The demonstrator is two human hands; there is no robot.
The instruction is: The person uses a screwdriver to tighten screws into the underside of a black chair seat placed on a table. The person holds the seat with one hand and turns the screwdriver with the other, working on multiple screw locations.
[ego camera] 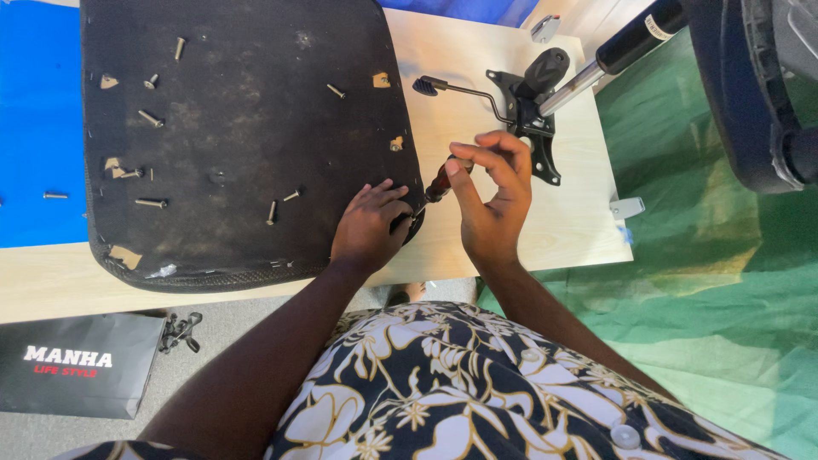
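Evidently mid-job, the right hand (492, 192) grips a red-handled screwdriver (436, 183) whose tip meets the seat pan (247, 128) edge at four o'clock, the left hand (368, 228) pinching there, while loose screws (150, 203) lie scattered and the mechanism plate (530, 119) waits unattached on the surface (579, 221).

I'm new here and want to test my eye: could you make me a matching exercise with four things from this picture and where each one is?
Things:
1. screwdriver
2. left hand
3. chair mechanism
4. loose screws

Places:
A. scattered on the dark seat underside
B. on the bare table, beyond the hands
C. in the right hand
D. resting at the seat's right edge

Pairs: 1-C, 2-D, 3-B, 4-A
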